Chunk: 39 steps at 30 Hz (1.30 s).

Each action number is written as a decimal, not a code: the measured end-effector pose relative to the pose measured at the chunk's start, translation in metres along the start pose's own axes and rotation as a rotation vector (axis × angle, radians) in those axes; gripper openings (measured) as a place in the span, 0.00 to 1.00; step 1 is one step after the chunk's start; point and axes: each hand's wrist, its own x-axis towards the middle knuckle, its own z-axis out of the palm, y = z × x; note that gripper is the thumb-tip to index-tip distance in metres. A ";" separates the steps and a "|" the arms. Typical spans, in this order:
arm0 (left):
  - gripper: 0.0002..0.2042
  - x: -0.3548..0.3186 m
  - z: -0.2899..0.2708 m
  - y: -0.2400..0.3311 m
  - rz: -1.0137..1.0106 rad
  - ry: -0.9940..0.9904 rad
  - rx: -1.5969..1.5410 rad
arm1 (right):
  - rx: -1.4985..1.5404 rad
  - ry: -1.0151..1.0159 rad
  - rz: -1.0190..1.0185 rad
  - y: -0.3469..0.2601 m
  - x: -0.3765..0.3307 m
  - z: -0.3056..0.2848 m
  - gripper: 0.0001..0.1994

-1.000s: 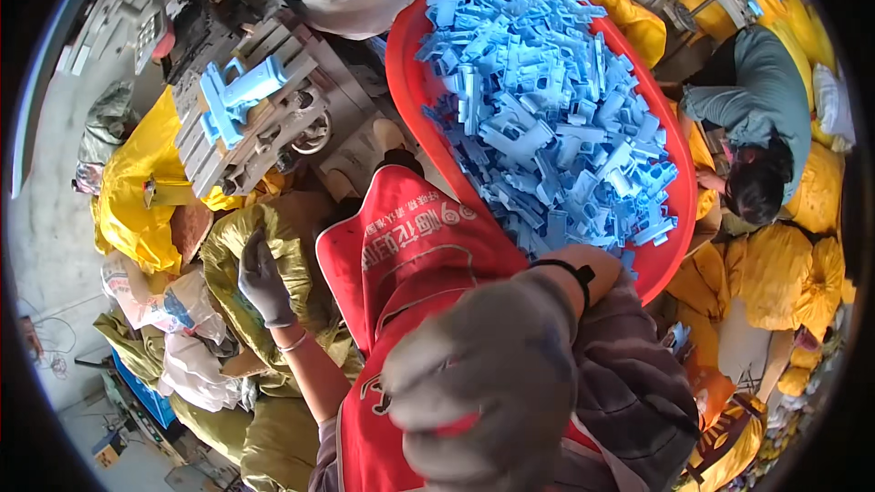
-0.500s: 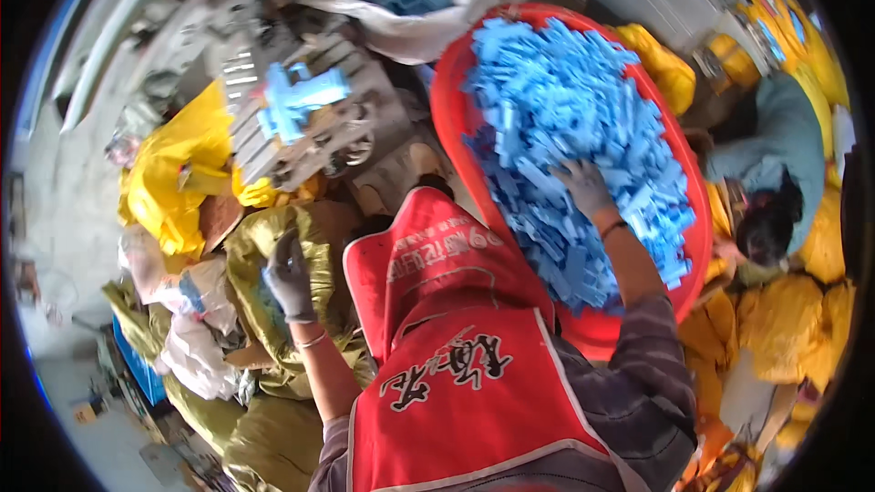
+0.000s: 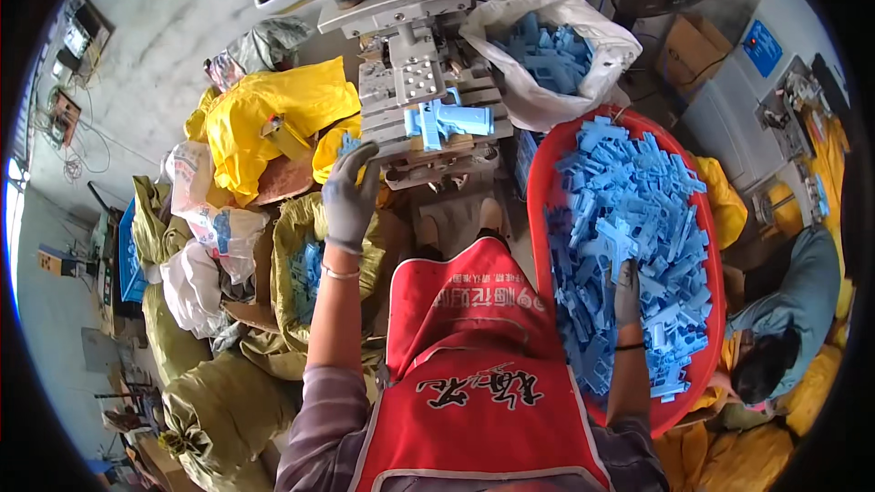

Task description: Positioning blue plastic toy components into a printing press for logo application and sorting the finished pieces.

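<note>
My left hand, in a grey glove, is raised with fingers spread just left of a metal machine fixture; it holds nothing. A blue plastic part lies on that fixture. My right hand, also gloved, rests palm down among the blue plastic parts heaped in a big red oval tub; whether its fingers hold a piece I cannot tell. A red apron covers my lap.
A white bag of more blue parts stands behind the tub. Yellow bags and olive sacks crowd the left. Another person crouches at the right, beside the tub. Grey machine cabinets stand at the far right.
The view swung up toward the machine. My left hand rose from beside my lap to the fixture's left side. My right hand stays in the tub, slid lower among the parts.
</note>
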 end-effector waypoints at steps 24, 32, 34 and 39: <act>0.14 -0.112 -0.071 -0.108 -0.507 0.239 -0.224 | -0.793 -0.553 -1.116 -0.275 0.094 0.282 0.25; 0.19 -0.228 -0.092 -0.183 -0.838 0.122 0.239 | -0.706 -0.455 -1.121 -0.255 0.124 0.225 0.23; 0.20 -0.243 -0.087 -0.184 -0.812 0.049 0.294 | -0.675 -0.398 -0.930 -0.221 0.131 0.178 0.21; 0.14 -0.243 -0.066 -0.166 -0.759 -0.064 0.131 | -1.068 -0.196 -0.182 -0.097 0.123 0.079 0.19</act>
